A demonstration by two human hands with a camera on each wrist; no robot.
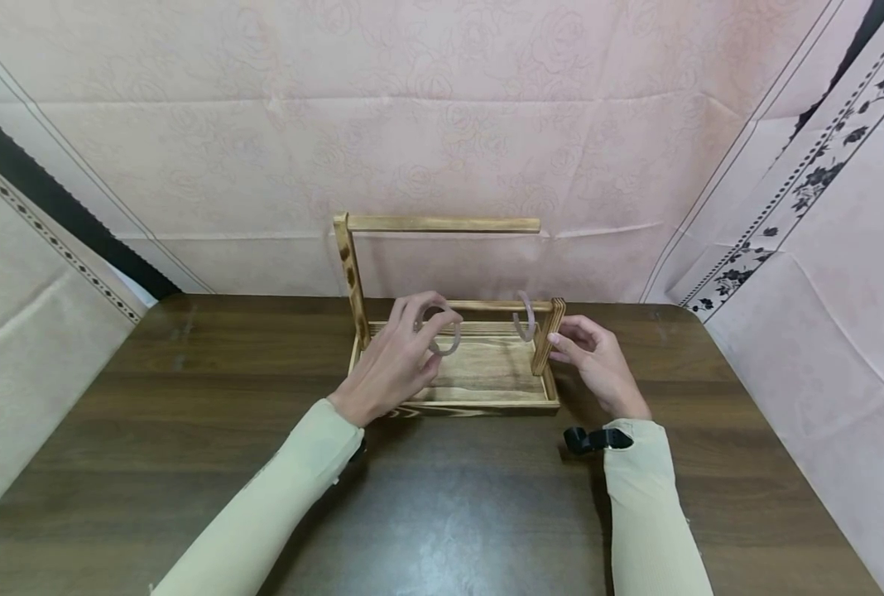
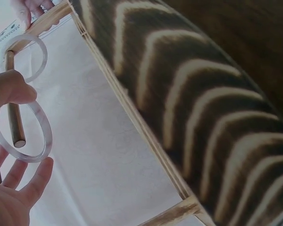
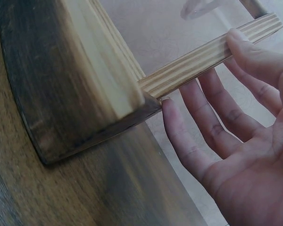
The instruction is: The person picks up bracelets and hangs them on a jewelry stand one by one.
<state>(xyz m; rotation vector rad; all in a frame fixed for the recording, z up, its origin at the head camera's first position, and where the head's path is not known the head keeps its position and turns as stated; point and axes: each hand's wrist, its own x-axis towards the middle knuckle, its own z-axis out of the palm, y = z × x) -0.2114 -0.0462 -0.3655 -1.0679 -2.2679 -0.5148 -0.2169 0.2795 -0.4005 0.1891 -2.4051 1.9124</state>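
Head view: a left hand (image 1: 397,356) pinches a pale bangle (image 1: 456,338) over the tray (image 1: 487,372) of a wooden stand (image 1: 350,269) — a slack grip could drop it there. Right wrist view: thumb opposite fingers, the right hand (image 3: 254,165) clasps a post (image 3: 191,61); were that hold to loosen, the stand might shift. Left wrist view: the bangle, round, has no long axis; its opening frames the free end of a rod (image 2: 15,122) pointing to the person's left — threaded or not, unclear.
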